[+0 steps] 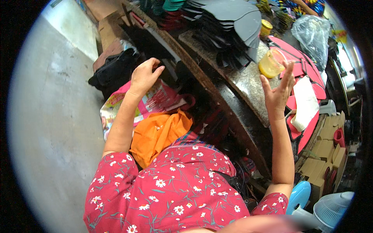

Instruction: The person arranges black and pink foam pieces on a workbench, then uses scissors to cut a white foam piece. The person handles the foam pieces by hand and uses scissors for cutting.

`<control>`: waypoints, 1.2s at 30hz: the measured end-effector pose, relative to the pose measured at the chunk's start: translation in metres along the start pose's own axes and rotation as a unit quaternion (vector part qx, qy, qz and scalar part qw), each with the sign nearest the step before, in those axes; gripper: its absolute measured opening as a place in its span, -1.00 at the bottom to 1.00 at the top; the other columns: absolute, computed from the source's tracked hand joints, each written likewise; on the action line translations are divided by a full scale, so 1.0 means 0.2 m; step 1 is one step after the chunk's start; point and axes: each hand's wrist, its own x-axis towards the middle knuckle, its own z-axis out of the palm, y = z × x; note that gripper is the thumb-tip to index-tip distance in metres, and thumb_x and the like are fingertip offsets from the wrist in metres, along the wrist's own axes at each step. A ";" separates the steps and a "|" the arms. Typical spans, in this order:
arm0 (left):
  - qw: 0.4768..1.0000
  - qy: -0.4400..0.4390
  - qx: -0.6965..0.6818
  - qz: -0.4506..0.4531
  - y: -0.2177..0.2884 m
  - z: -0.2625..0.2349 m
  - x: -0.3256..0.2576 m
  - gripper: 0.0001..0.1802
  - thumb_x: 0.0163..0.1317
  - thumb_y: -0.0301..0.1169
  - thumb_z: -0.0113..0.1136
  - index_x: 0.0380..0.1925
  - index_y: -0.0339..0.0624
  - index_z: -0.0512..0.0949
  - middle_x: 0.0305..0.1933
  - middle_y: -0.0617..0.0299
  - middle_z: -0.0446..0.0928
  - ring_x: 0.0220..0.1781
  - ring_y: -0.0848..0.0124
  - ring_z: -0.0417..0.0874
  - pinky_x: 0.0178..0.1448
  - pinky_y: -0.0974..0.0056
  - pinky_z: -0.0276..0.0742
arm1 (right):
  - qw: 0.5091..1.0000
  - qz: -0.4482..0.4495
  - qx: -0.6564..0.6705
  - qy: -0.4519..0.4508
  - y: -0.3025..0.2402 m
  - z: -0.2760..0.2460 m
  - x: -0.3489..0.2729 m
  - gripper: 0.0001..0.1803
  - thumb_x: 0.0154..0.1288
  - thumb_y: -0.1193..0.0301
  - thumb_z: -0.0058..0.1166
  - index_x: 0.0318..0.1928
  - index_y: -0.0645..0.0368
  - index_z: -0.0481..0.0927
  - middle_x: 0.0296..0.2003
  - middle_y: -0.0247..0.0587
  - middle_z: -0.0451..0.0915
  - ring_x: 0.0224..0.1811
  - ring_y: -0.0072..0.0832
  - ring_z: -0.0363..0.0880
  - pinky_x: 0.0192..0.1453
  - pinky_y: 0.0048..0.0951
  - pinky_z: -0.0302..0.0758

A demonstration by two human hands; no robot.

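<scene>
My right hand [278, 95] is raised over the bench, its thumb and fingers spread apart and holding nothing. Just beyond its fingertips stands a clear plastic cup [271, 63] with yellow stuff in the bottom. My left hand [144, 77] hangs in the air at the left, fingers loosely bent, thumb apart, with nothing seen in it. Below that hand is a pink patterned bag [165, 97], and beside it lies a black cloth [114, 70]. An orange cloth [159, 132] lies across my lap. A stack of dark grey flat sole-shaped pieces [237, 23] rests on the bench beyond.
Along the worn bench [252, 91] runs a dark wooden edge. Pink-red sheets [311, 73] with a white strip [305, 99] lie at the right. A clear plastic bag [311, 35], a yellow tub [265, 28], cardboard boxes [320, 153], a blue stool [299, 196] and a fan [333, 209] stand around.
</scene>
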 end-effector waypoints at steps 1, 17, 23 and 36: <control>0.997 0.024 -0.061 0.036 0.07 0.01 0.06 -0.60 0.22 -0.18 0.27 -0.05 -0.21 0.57 -0.14 0.00 0.62 -0.06 0.07 0.67 -0.06 0.10 0.61 | 0.999 0.004 -0.020 0.040 0.03 0.00 0.03 0.17 0.11 0.23 0.37 0.54 0.17 -0.18 0.30 0.13 0.34 0.35 -0.01 0.25 0.40 -0.10 0.16; 0.902 0.399 -0.116 0.117 0.45 0.01 0.77 -0.50 0.23 -0.12 0.29 -0.02 -0.29 0.46 0.00 -0.01 0.40 0.05 0.09 0.42 0.21 0.10 0.34 | 0.997 -0.042 -0.042 0.056 0.22 0.10 0.27 0.11 0.17 0.15 0.32 0.56 -0.07 -0.16 0.44 0.08 0.17 0.37 0.09 0.27 0.47 -0.07 0.18; 0.986 0.117 -0.096 0.077 0.57 0.06 0.93 -0.14 0.20 0.36 0.04 0.18 -0.18 0.45 0.12 -0.09 0.50 0.24 -0.01 0.46 0.25 -0.02 0.41 | 0.885 0.262 0.356 -0.149 0.04 0.28 0.23 -0.07 0.48 -0.11 -0.16 0.56 0.08 -0.29 0.43 0.11 0.11 0.25 -0.16 0.39 0.27 -0.23 0.38; 0.997 0.056 -0.055 0.030 0.59 0.14 0.86 -0.08 0.04 0.41 0.13 0.28 0.08 0.43 0.29 -0.11 0.33 0.42 0.01 0.24 0.42 -0.08 0.24 | 0.766 0.475 0.408 -0.147 -0.11 0.30 0.40 0.38 0.04 -0.24 0.28 0.54 -0.18 -0.49 0.54 -0.01 -0.24 0.50 -0.05 -0.05 0.04 0.07 0.38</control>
